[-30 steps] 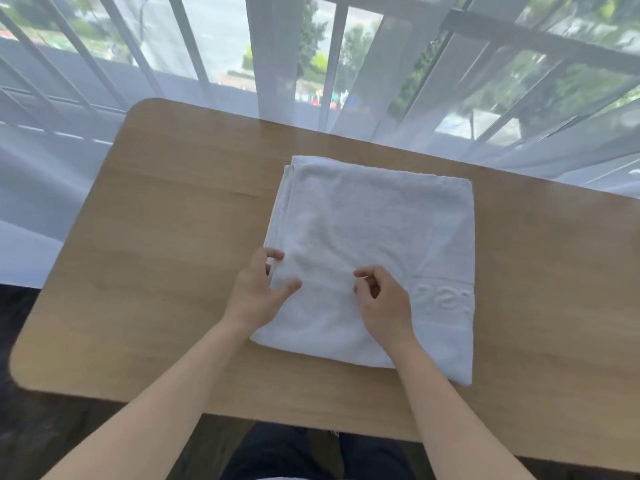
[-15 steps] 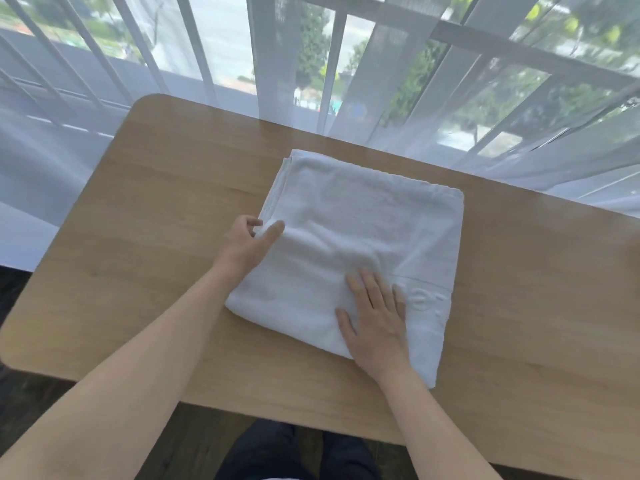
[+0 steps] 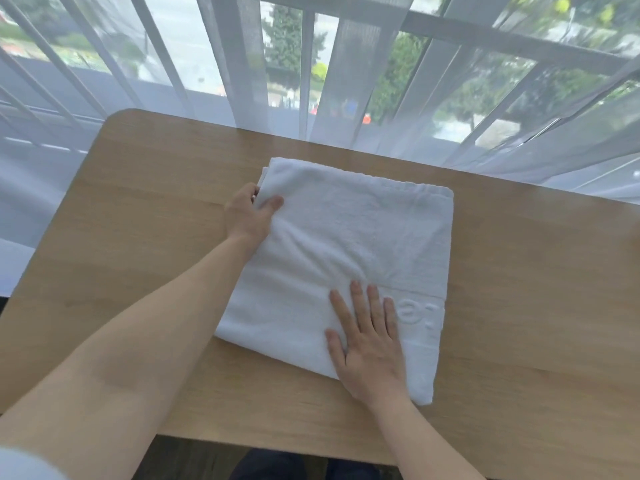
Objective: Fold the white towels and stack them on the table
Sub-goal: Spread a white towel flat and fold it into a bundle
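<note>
A folded white towel (image 3: 360, 244) lies in the middle of the wooden table (image 3: 145, 216), with embossed letters on a band near its right front corner. My left hand (image 3: 247, 214) grips the towel's left edge near the far corner, thumb on top and fingers curled round the layers. My right hand (image 3: 369, 344) lies flat with straight, spread fingers, pressing on the towel's near part close to the front edge.
A sheer white curtain (image 3: 346, 81) hangs along the table's far edge, in front of a window with a railing. The table's rounded left corner (image 3: 114, 119) is at the far left. My dark trousers (image 3: 277, 465) show below the near edge.
My left hand has slid along the towel's left edge toward the far corner and taken hold of it. My right hand went from curled fingertips to flat on the near part.
</note>
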Demonstrator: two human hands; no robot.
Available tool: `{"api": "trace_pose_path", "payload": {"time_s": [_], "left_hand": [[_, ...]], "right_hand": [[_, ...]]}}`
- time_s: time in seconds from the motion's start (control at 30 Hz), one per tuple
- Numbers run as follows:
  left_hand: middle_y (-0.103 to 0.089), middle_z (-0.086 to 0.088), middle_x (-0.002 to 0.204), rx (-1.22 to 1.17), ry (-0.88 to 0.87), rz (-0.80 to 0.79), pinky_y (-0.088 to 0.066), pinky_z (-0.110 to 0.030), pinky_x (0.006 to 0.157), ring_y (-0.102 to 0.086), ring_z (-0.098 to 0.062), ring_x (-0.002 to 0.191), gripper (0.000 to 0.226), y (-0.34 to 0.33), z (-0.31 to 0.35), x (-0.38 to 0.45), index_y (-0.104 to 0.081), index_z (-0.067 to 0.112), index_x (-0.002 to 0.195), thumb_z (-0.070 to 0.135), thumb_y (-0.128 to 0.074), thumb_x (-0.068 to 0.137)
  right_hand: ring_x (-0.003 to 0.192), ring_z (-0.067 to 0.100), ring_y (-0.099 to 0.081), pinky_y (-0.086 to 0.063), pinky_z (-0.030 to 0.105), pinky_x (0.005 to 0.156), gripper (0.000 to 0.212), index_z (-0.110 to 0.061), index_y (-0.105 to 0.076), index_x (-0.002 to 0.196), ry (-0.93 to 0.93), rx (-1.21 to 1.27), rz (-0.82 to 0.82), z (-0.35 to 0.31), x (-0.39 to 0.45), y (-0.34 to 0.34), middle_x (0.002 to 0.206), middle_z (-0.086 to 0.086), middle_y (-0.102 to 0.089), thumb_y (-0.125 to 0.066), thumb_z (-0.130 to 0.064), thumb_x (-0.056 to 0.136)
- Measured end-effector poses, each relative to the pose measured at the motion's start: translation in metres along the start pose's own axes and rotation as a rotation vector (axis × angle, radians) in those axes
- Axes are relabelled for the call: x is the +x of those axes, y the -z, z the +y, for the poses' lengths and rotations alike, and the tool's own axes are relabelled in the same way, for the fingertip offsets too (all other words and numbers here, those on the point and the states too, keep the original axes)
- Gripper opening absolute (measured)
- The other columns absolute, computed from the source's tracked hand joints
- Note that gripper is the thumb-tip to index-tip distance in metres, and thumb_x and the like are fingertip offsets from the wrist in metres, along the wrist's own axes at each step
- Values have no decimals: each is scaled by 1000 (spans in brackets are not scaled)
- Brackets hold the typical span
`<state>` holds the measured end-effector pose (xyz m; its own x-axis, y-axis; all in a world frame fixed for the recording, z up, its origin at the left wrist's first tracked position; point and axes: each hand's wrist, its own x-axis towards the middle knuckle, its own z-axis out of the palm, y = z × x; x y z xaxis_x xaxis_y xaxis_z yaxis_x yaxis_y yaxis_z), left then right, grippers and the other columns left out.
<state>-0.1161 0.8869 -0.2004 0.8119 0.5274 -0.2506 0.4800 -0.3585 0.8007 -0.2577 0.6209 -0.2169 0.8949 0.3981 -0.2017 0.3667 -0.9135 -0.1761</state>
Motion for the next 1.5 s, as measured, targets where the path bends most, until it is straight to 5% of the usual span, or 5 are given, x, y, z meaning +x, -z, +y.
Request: {"api": "trace_pose_path", "payload": {"time_s": [0.7,0.87,1.03,1.33,1.5], "left_hand": [[-26,4,165,551,-424,-93,-14,-50,122,-22,-20,153,57,-30,-58,-195,-35,22,156,34,-35,100],[-15,4,168,739,-531,-155,-7,-54,124,-12,-22,155,62,-29,-63,-159,-21,26,160,39,-33,100],[-8,8,168,908,-808,-378,3,-55,123,-9,-22,155,62,-8,-53,-86,-14,34,160,51,-20,101],[15,3,168,755,-350,-156,25,-46,114,19,-26,153,63,-54,-9,-124,0,36,160,51,-17,101],[15,1,168,815,-396,-180,19,-53,119,21,-27,153,69,-68,-27,-140,4,32,160,58,-17,100]], "right_hand": [[153,21,16,4,48,121,65,-35,7,159,-8,34,-39,-2,5,1,167,-1,17,-19,-50,102],[111,32,-52,-44,50,93,47,-25,-47,145,78,-26,128,20,18,21,140,7,-52,-40,-39,101],[82,29,-50,-50,45,73,24,-7,-62,111,-17,32,238,23,14,28,97,7,-59,-60,-20,92],[73,27,-57,-38,33,53,10,-11,-64,100,-136,148,165,-23,15,34,84,5,-61,-59,-14,91],[121,29,-54,-41,48,103,31,-20,-65,121,2,58,215,25,18,30,133,10,-59,-62,-20,91]]}}
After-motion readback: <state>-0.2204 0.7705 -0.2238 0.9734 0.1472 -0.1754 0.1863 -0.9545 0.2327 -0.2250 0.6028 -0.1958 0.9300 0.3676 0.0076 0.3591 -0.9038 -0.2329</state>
